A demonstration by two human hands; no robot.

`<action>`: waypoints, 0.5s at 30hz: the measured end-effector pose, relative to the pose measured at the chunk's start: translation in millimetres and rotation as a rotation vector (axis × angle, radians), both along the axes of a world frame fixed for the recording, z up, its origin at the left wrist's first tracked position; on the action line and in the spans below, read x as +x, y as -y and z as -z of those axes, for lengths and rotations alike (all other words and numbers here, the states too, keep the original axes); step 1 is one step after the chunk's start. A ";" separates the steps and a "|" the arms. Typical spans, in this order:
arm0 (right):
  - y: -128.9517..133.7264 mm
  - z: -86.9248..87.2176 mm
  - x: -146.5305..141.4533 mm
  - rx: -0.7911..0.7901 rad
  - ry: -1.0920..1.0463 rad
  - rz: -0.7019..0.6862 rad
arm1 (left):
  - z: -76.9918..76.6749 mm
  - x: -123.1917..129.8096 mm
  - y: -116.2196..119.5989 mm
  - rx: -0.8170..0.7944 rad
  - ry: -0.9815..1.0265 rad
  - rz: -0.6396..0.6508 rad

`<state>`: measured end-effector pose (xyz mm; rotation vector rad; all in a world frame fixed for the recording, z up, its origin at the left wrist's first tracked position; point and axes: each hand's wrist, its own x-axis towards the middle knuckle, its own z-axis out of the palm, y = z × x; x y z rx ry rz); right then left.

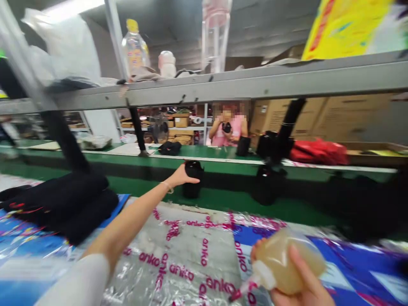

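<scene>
My left hand (182,175) is stretched forward over the green conveyor belt (159,185), its thumb and fingers around a small black fabric-like piece (193,189). That piece stands upright and looks roughly cylindrical; its exact kind does not show. In my right hand (307,282) is a soft, clear squeeze bottle (287,259) of yellowish liquid, tilted so its pink, dark-tipped nozzle (244,289) points down and left. Below both hands lies clear plastic sheeting printed "anko" (188,246), covering the work surface.
Black rolled fabric pieces (63,204) lie at left. More black pieces (269,185) sit on the belt to the right. A metal shelf rail (197,87) crosses above, carrying bottles and bags. Across the belt is a person in pink (232,129), near a red bag (318,151).
</scene>
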<state>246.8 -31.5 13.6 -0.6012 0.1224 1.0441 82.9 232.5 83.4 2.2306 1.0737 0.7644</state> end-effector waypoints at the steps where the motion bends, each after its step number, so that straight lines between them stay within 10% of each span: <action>1: 1.1 -10.2 -2.6 0.064 -0.259 0.085 | 2.0 -1.8 8.3 -0.010 0.029 0.018; 7: 7.8 -26.2 -9.5 0.115 -0.500 0.190 | 23.4 -46.3 97.0 -0.154 0.142 0.117; 15: 18.0 -32.3 5.2 0.045 -0.281 0.301 | 59.8 -87.2 218.7 -0.514 0.231 0.055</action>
